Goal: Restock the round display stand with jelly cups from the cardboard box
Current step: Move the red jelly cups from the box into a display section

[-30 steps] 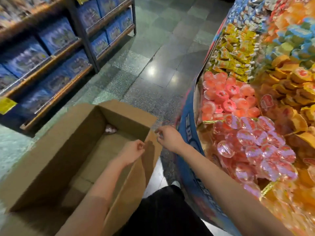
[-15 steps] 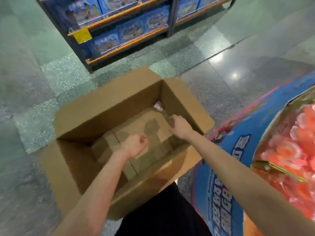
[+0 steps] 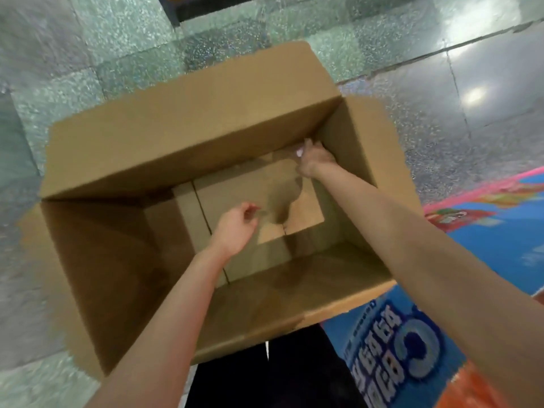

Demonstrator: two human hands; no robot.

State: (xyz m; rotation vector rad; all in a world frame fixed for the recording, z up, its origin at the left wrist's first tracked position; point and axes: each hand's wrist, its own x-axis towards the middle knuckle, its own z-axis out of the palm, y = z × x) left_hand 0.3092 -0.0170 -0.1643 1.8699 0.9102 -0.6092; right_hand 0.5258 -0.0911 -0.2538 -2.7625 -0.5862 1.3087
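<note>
The open cardboard box [image 3: 188,134] stands on the floor below me, and its bottom is almost bare. One pale pink jelly cup [image 3: 299,152] lies in the far right corner. My right hand [image 3: 316,160] reaches down into that corner and its fingers curl round the cup, hiding most of it. My left hand [image 3: 235,228] hovers over the middle of the box with loosely curled fingers and holds nothing. Only the blue printed side of the round display stand [image 3: 412,343] shows at the lower right; its top is out of view.
Green speckled floor tiles [image 3: 117,39] surround the box. The dark base of a shelf unit [image 3: 188,10] sits at the top edge. My black trousers [image 3: 265,378] are right against the box's near wall, with the stand close on the right.
My view has tipped further down onto the box and the shelves have left the frame. My right hand went from the box's middle right to the far corner, onto the jelly cup.
</note>
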